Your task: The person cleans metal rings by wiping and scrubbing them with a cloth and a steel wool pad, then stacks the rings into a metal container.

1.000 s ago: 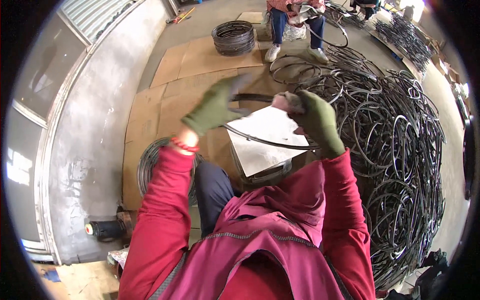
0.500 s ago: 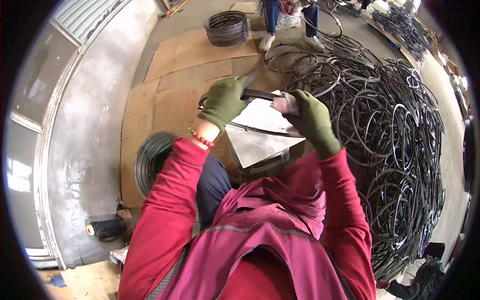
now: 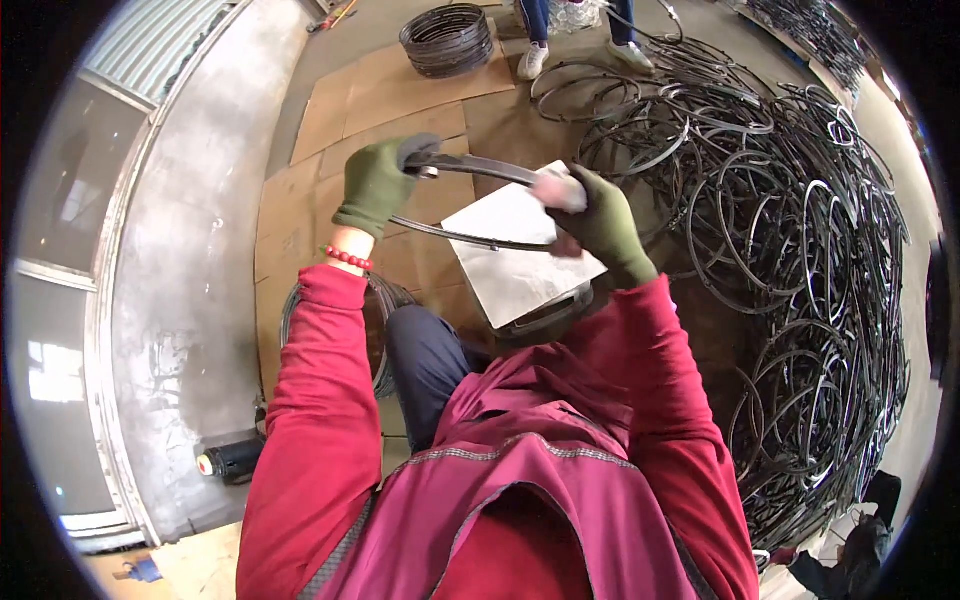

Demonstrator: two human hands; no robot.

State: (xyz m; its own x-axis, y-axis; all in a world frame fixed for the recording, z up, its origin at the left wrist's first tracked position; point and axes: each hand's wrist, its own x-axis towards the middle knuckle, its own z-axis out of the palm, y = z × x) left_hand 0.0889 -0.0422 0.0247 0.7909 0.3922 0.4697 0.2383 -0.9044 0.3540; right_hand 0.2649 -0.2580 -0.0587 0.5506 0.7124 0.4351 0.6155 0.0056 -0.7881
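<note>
Both my hands, in green gloves, hold up a dark ring-shaped hoop [image 3: 480, 167]. My left hand [image 3: 378, 185] is closed round its left side, near a small light-coloured clip or joint. A pinkish cloth [image 3: 560, 192] sits in my right hand [image 3: 605, 222], pressed against the hoop's right side; the right fingertips are partly hidden by it. The hoop's nearer edge curves below, over a white square board [image 3: 530, 275]. That board rests on a dark stool-like support [image 3: 548, 318] just in front of my lap.
A large tangled heap of black hoops [image 3: 800, 280] covers the right side. Stacked rings [image 3: 446, 42] stand on cardboard [image 3: 370, 100] ahead; another coil [image 3: 385, 310] lies by my left knee. A person's legs [image 3: 620, 20] show at the far side. A dark cylinder [image 3: 230, 461] lies by the left wall.
My left hand has moved left along the hoop, away from the right hand. My right hand with the cloth has shifted slightly. The view has tilted a little.
</note>
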